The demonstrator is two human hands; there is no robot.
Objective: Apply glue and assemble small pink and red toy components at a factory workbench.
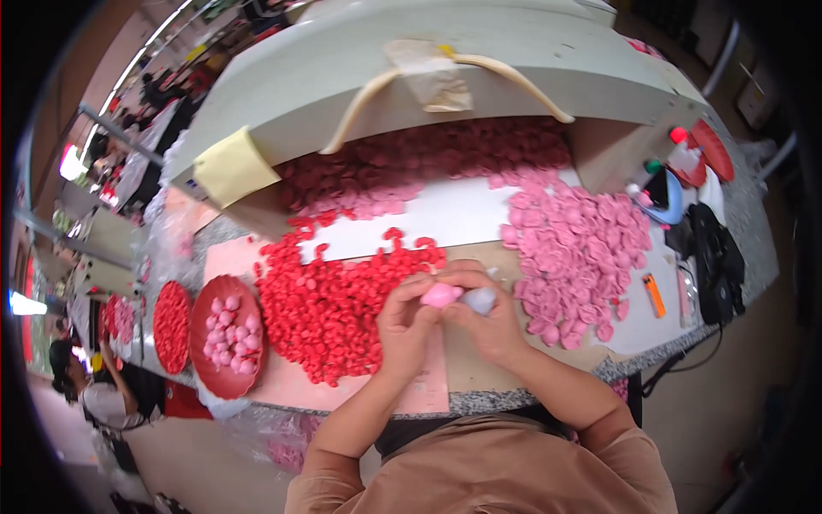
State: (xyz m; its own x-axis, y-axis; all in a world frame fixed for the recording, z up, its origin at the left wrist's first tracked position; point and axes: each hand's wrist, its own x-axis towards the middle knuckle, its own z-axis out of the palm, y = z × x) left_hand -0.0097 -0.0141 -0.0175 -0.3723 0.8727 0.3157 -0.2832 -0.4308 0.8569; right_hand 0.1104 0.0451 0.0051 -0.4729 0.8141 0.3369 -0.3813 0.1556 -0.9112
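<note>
In front of me, both hands meet at the near middle of the table. My left hand [406, 321] is closed with its fingertips on a small rounded pink piece [442, 295]. My right hand [492, 330] is closed beside it, its fingertips also at the pink piece. A pale bluish-white soft-looking lump [479, 300] shows at the right fingers; its kind is unclear. Left of my hands spreads a heap of small red curved pieces [321, 313]. To the right lies a heap of pink cupped pieces [578, 248].
At the left stand a red dish [257, 364] of pink-white balls and another dish of red pieces [171, 325]. A grey hooded housing [505, 81] covers more pieces at the back. An orange cutter [654, 295], bottles [682, 154] and a black bag [717, 261] lie right. A person [107, 394] sits far left.
</note>
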